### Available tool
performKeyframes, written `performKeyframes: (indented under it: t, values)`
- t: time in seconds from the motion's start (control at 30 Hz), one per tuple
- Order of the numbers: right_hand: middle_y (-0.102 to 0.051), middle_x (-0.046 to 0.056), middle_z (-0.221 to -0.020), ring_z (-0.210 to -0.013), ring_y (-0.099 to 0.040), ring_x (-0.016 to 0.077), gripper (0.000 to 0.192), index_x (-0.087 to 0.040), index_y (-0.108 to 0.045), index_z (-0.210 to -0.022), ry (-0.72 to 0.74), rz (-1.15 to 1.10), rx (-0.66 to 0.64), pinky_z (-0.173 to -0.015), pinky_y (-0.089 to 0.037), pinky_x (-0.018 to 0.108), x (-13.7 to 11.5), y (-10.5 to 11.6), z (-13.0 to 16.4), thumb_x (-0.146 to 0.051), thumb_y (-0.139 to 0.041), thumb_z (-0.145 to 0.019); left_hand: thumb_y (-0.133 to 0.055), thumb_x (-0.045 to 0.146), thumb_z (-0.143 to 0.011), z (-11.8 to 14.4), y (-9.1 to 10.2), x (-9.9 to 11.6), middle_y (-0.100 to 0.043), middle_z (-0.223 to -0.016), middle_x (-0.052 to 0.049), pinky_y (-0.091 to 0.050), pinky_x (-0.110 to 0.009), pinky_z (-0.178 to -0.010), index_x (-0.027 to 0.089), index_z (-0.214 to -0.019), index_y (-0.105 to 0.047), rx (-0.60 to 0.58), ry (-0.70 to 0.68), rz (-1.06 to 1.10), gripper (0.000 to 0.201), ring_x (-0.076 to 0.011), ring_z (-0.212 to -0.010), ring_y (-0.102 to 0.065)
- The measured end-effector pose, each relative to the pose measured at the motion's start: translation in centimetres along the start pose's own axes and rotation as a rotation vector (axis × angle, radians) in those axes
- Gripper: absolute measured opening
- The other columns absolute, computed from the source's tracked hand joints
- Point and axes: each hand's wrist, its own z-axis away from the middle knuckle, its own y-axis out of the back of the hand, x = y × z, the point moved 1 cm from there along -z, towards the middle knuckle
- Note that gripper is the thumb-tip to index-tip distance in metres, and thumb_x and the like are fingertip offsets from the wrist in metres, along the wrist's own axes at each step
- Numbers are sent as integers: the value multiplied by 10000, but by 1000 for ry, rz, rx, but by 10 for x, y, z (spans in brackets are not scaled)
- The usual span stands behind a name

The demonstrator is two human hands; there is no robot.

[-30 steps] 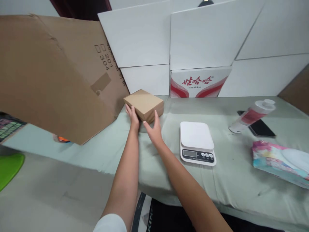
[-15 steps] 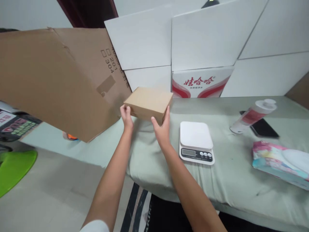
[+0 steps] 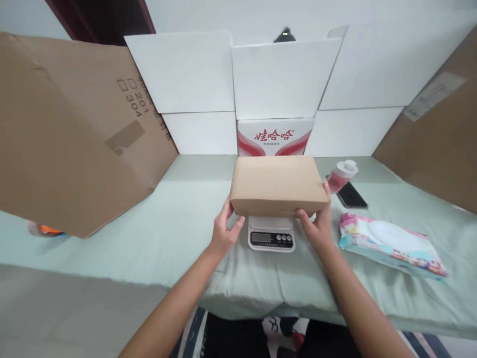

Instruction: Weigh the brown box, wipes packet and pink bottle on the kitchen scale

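Hands, left [image 3: 223, 232] and right [image 3: 316, 229], grip plain brown closed box [image 3: 278, 184] over scale [image 3: 271, 237].

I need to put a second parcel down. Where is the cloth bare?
Bare cloth lies between the big cardboard sheet and the scale. It is crowded to the right: wipes pack, phone and bottle. Both hands hold the brown box over the scale.
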Motion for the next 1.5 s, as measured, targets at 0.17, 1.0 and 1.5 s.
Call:
performKeyframes:
  t: [0.17,1.0,1.5]
  values:
    - [-340,171,-1673,-1535,-391,365,893,-231,-272,-1650,-48,-56,48,-1279,-327,589,-2,-3,16,-646,-634,-947,-670,461,-962,5,2,-14,-573,-1549,-184,-474,-459,-1236,181,-1620,-421,-30,37,7,757,-327,-1456,-556]
    - [-532,166,-1501,-1359,-562,338,782,-247,-345,-1624,-152,-171,120,-1139,-471,561,-5,-3,16,-653,-533,-983,-617,411,-1001,15,9,-21,-369,-1710,-105,-362,-469,-1325,267,-1651,-370,-28,-10,-21,710,-296,-1580,-381]
    - [-555,153,-1541,-1411,-549,346,676,-225,-480,-1563,-145,-158,96,-1102,-522,505,-14,0,13,-599,-537,-1003,-656,485,-967,18,9,-26,-507,-1613,-165,-431,-477,-1278,179,-1614,-441,-13,42,-15,746,-322,-1518,-480]
